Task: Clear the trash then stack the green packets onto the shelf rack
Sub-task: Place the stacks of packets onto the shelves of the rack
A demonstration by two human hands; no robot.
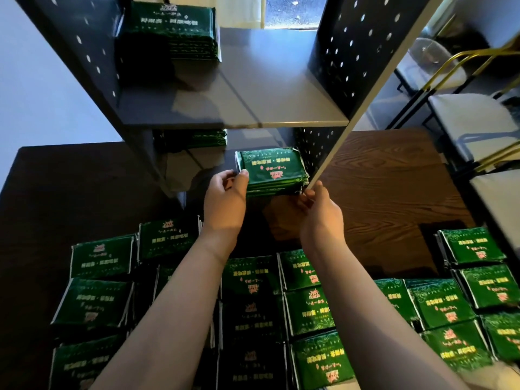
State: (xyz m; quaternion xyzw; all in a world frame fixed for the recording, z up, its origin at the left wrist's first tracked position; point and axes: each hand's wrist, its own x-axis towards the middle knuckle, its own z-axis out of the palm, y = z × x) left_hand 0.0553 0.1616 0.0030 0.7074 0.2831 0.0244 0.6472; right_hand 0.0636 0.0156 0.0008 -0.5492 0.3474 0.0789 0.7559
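Piles of green packets (309, 313) cover the near end of the dark table (380, 181). Beyond them, the left hand (225, 194) grips the left edge and the right hand (319, 211) pinches the right corner of a held stack (271, 171) at the front lower level of the shelf rack (267, 108). Farther back, a second stack (194, 137) sits on that level and a third stack (168, 29) on the upper shelf.

We count one black perforated metal shelf rack (351, 52), one dark wooden table (380, 192), one bare left hand (225, 198), one bare right hand (320, 215), three stacks of glossy green printed packets (271, 170) in the rack, and roughly seventeen more on the table.
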